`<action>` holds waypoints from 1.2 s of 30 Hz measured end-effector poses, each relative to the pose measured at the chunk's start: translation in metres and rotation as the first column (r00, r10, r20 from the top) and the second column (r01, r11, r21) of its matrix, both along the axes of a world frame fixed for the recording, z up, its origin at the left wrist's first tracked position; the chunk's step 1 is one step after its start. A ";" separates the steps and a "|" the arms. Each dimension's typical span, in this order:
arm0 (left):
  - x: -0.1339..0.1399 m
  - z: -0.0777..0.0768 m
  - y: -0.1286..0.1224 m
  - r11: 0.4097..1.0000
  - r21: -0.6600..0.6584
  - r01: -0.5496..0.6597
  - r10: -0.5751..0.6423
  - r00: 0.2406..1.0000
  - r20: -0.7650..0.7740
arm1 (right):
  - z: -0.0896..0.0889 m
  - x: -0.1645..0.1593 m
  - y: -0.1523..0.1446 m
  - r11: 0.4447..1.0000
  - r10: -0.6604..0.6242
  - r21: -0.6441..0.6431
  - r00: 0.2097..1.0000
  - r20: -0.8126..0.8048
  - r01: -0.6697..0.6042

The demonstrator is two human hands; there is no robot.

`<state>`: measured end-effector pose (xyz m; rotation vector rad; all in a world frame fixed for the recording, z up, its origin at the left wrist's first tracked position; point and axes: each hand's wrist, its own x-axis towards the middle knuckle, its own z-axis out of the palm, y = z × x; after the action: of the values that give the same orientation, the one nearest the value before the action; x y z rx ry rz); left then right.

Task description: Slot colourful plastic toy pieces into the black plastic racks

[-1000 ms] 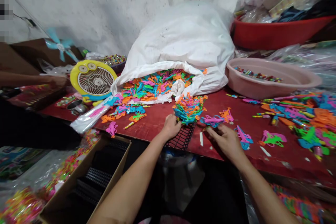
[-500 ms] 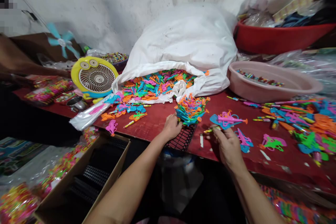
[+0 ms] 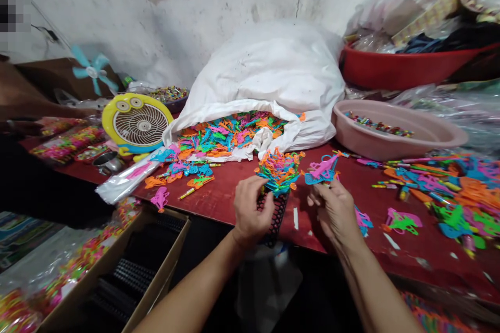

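Note:
My right hand (image 3: pixel 336 209) pinches a small plastic toy (image 3: pixel 323 169) from below, pink in front and blue behind, raised just off the table. My left hand (image 3: pixel 250 208) is beside the black lattice rack (image 3: pixel 277 214), its thumb and fingers apart, with nothing seen between them. That rack lies at the table's front edge and bears a dense cluster of colourful plastic toys (image 3: pixel 278 171), orange, green, blue and pink. Right of my right hand, a pink and blue toy (image 3: pixel 363 220) and a pink and green toy (image 3: pixel 402 220) lie on the red table (image 3: pixel 425 250).
Behind is a large white sack (image 3: pixel 269 62) spilling plastic pieces. A pink basin (image 3: pixel 437 135) and a toy pile (image 3: pixel 469 192) are right; a red basin (image 3: pixel 414 70) stands higher. Left are a yellow fan (image 3: pixel 142 125), a carton of black racks (image 3: pixel 172 265) and another person's arm (image 3: pixel 42 99).
My right hand has lifted the pink and blue toy off the table and tilted it. My left hand has come slightly nearer me, its fingers spread more from the cluster.

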<state>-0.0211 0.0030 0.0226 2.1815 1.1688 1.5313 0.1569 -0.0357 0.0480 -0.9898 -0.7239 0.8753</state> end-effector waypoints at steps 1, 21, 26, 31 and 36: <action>0.005 0.004 -0.002 0.999 0.007 0.040 -0.039 0.998 -0.056 | 0.002 -0.001 0.002 1.000 0.009 -0.003 1.000 -0.005 -0.009; 0.018 0.016 0.004 0.979 -0.083 0.186 -0.197 0.968 -0.158 | 0.010 -0.003 0.011 0.998 0.043 -0.050 0.999 0.010 -0.043; 0.019 0.013 0.007 0.988 -0.066 0.138 -0.149 0.967 -0.209 | 0.011 -0.003 0.010 0.995 0.084 -0.054 0.996 -0.040 -0.086; 0.019 0.003 0.005 0.993 -0.001 0.117 -0.115 0.974 -0.193 | 0.014 -0.003 0.008 0.993 0.104 -0.043 0.989 -0.109 -0.109; 0.018 -0.003 0.003 0.992 -0.007 0.128 -0.127 0.971 -0.203 | 0.011 -0.007 0.011 0.995 0.015 -0.093 0.996 -0.091 -0.024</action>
<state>-0.0033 0.0057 0.0194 2.4122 1.0558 1.2868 0.1502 -0.0250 0.0591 -1.0211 -0.6213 0.9718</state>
